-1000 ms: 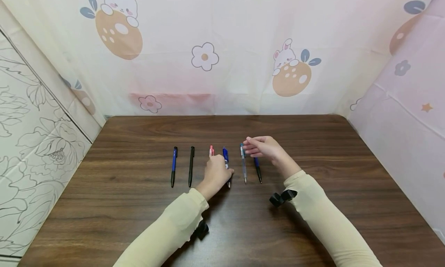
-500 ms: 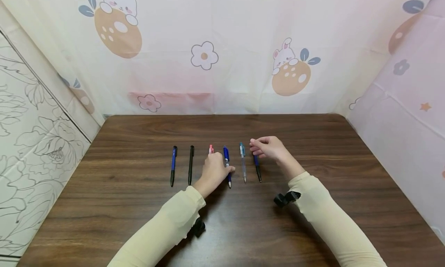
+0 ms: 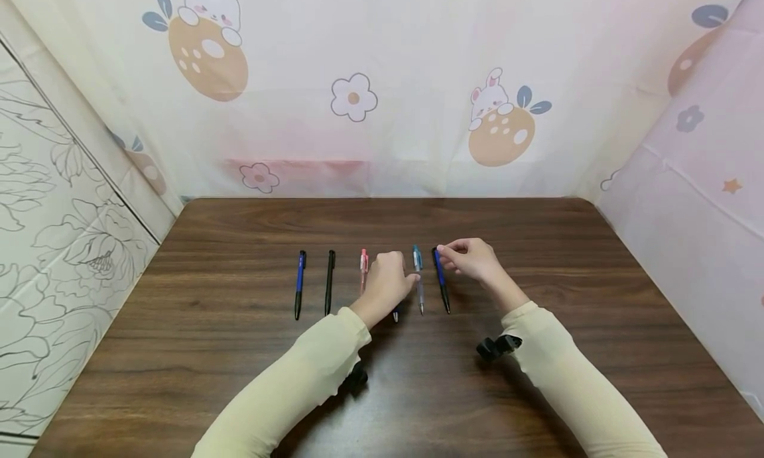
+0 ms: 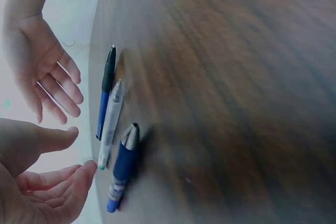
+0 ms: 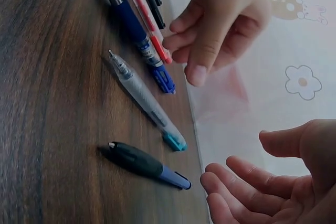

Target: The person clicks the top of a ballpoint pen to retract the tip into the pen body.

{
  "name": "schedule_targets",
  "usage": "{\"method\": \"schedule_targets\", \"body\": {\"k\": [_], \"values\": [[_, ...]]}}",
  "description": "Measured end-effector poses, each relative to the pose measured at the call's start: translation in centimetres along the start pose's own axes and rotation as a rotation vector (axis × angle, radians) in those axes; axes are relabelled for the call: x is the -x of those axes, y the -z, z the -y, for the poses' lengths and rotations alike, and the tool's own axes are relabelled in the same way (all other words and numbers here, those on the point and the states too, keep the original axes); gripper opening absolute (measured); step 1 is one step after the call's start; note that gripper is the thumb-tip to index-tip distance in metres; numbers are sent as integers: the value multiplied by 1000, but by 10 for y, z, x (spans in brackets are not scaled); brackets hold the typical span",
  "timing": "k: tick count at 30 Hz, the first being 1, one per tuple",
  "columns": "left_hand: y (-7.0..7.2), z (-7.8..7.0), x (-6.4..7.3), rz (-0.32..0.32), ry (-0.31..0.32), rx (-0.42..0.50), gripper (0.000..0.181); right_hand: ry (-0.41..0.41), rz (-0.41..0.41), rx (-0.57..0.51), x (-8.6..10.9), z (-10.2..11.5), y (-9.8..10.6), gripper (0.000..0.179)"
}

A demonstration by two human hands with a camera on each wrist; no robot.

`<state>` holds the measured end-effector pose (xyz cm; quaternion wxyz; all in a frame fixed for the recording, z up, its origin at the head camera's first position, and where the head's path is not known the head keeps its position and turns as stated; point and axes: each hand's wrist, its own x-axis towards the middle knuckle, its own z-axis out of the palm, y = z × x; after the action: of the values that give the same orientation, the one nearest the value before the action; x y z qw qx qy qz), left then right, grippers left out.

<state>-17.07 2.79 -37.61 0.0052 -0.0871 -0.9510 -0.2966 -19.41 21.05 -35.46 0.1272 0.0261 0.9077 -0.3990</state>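
Several pens lie side by side in a row on the brown table. My left hand [image 3: 386, 282] hovers over the silver-tipped blue pen [image 4: 124, 163] with thumb and fingers apart, holding nothing. In the head view it hides most of that pen. The red pen [image 3: 364, 262] lies just left of this hand, and the clear pen with a teal end [image 3: 420, 295] just right of it. My right hand [image 3: 471, 259] is at the far end of the rightmost pen, blue with a black grip [image 3: 443, 286]. Its fingers are relaxed and hold nothing in the right wrist view [image 5: 262, 187].
Further left lie a black pen [image 3: 329, 282] and another blue pen with a black grip [image 3: 300, 286]. The wood-grain table [image 3: 537, 246] ends at a printed curtain [image 3: 418, 133] behind. Black camera mounts [image 3: 498, 346] sit under both wrists.
My left hand has shifted right, from over the red pen to over the silver-tipped blue pen. My right hand has moved right, from the clear pen to the rightmost pen. The pens keep their row.
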Motion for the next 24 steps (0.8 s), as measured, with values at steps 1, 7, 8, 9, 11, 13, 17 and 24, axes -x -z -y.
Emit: {"method": "schedule_targets", "body": {"k": [1,7,8,9,11,13,17,24], "values": [[-1,-2,-2,15,15,5,29,3,-5,5,1,-1,0,45],[-8,-15,-12,53,75,33,33,27,-22,45,3,-4,2,46],[-9,-16,-14,59,81,36,35,28,-24,51,3,-4,2,47],[-10,-17,-16,68,88,35,38,27,-25,55,4,-5,3,48],[-12,-20,-18,89,101,38,45,26,-26,57,5,-6,4,50],[-14,-22,-19,114,112,44,48,22,-25,60,6,-7,5,51],[-18,-24,-21,144,127,28,32,11,-18,63,7,-8,6,52],[-24,-27,-22,115,135,-74,22,11,-16,62,8,-9,6,52]]}}
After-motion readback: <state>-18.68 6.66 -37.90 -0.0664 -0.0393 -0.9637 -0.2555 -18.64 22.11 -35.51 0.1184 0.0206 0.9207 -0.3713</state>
